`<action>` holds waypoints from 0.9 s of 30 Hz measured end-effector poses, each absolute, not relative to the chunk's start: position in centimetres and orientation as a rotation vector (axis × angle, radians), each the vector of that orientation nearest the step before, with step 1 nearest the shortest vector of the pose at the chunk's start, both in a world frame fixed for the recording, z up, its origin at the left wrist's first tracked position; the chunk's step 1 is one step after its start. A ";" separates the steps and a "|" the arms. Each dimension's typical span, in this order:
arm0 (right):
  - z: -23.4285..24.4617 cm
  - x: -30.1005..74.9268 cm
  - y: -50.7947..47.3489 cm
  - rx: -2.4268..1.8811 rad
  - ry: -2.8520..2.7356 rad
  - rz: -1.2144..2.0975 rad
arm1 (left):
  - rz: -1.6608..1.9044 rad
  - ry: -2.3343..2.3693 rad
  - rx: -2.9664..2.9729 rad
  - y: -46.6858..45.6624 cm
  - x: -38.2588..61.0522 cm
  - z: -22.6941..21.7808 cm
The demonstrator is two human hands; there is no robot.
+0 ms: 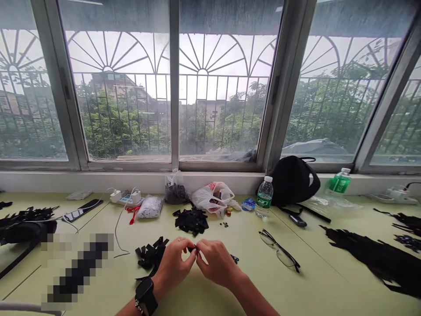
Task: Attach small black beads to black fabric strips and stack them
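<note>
Clock-face taken from the pinched piece, 12 toward the window. Small black piece (190,249): dark, tiny, matte as far as it shows; fingertips cover most of it, so full outline and material cannot be told. It sits off the table (250,289), at the meeting point of both hands' fingertips.

Left hand (176,261), at 8 o'clock of the piece: thumb and fingers pinch it; ring on a finger, black watch (146,295) on the wrist. Right hand (215,263), at 4 o'clock: thumb and fingertips closed on the same piece, touching the left hand's tips.

Surroundings: loose heap of black strips (190,220) at 12, near; second black pile (151,254) at 9, just beside the left hand and partly behind it. Small dark round pieces (224,224) at 2. Eyeglasses (279,250) at 3, apart from the right hand. Green-labelled water bottle (264,197) at 2, upright, farther off.
</note>
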State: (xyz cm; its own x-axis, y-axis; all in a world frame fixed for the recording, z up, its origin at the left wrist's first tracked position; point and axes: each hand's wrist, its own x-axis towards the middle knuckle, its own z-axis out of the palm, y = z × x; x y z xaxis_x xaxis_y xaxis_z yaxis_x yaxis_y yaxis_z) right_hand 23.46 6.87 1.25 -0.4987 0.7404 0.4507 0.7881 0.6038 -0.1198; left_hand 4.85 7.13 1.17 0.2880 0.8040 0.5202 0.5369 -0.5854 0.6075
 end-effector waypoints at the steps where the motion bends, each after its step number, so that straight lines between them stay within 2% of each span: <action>1: 1.2 23.5 6.8 -1.219 -2.374 -0.150 | 1.189 1.219 2.250 7.1 4.8 1.1; 19: -0.5 22.3 6.9 -1.280 -2.423 -0.272 | 1.060 1.190 2.287 7.1 4.7 1.2; 27: -0.4 22.4 6.9 -1.304 -2.491 -0.203 | 1.054 1.235 2.254 6.9 4.9 1.0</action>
